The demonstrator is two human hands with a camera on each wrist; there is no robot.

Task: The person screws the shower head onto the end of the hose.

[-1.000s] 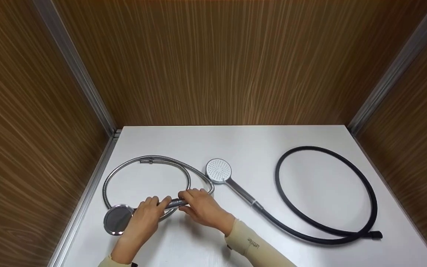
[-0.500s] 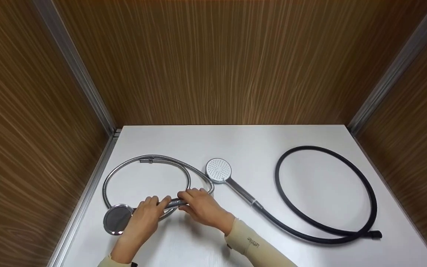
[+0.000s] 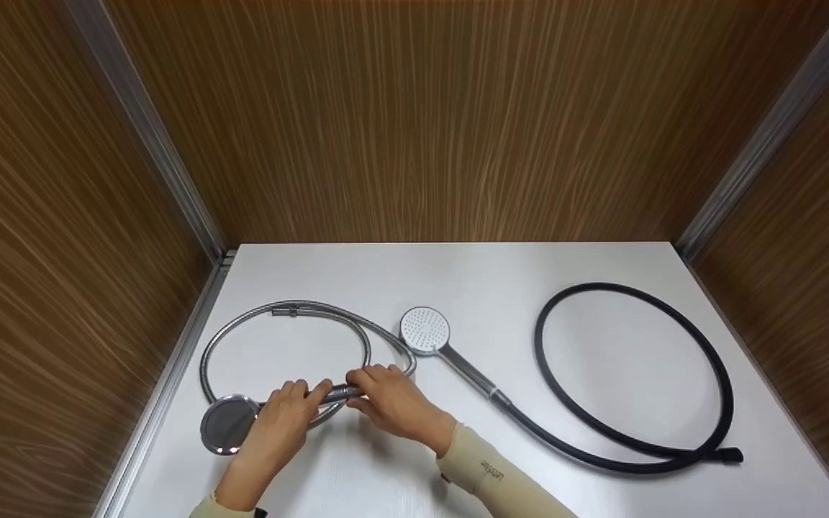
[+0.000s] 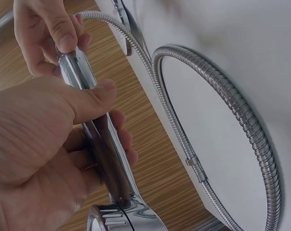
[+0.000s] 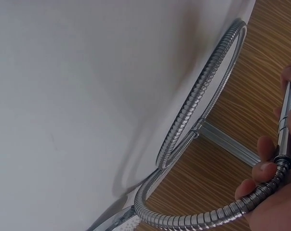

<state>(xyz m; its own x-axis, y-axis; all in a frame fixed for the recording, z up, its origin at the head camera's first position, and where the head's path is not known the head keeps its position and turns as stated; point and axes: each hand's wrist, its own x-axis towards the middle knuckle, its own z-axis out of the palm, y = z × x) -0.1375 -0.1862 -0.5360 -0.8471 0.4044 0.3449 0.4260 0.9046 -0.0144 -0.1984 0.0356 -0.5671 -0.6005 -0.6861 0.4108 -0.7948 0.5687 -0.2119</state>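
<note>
In the head view, a chrome hand shower point(image 3: 229, 426) is at the left, its round disc beside my left wrist. My left hand point(image 3: 283, 424) grips its handle point(image 4: 107, 159), thumb along one side and fingers curled round the other. At the handle's lower end, my right hand point(image 3: 396, 403) pinches the chrome joint where the ribbed metal hose point(image 5: 198, 221) meets it. A dark ring point(image 5: 284, 161) shows at that joint in the right wrist view. The hose bends away from my right hand and loops on the white table; its free end point(image 3: 285, 312) lies at the back.
A second hand shower point(image 3: 424, 332), with a white nozzle face, lies mid-table right of my hands. Its black hose point(image 3: 724, 403) loops across the right side. Wood-grain panels point(image 3: 414, 122) wall in the white table point(image 3: 486, 273) at the back and sides.
</note>
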